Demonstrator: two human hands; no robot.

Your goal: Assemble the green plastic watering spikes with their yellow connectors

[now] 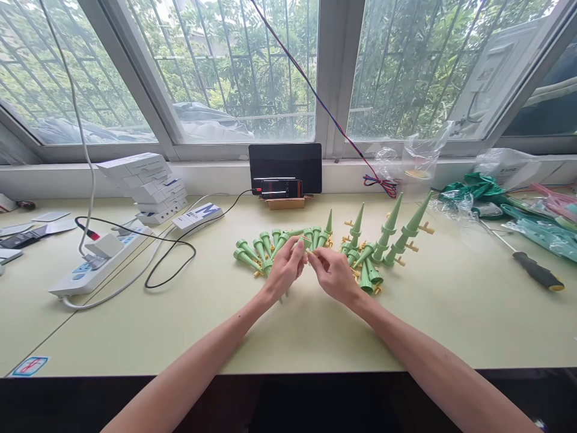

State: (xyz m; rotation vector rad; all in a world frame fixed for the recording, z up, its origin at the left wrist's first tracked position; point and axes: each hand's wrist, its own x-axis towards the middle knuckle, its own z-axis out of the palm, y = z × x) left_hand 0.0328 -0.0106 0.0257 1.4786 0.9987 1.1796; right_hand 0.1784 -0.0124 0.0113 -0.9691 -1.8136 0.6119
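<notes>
Both of my hands meet over the middle of the pale green table (135, 325). My left hand (285, 269) is closed around a green cone-shaped plastic spike (301, 239). My right hand (332, 273) pinches a small tan plastic piece (312, 254) at the spike's end, fingertips touching those of the left hand. Behind the left hand lie several more green spikes (261, 248) in a fan. Behind the right hand stand and lie several green spikes with tan valves (383, 240).
A dark tablet (285, 166) and a phone (281, 189) lean on a wooden stand by the window sill. A white power strip (97, 261) with cables and stacked white boxes (146, 186) sit left. A black-handled screwdriver (536, 272), plastic bags (419, 157) and green parts (478, 189) lie right.
</notes>
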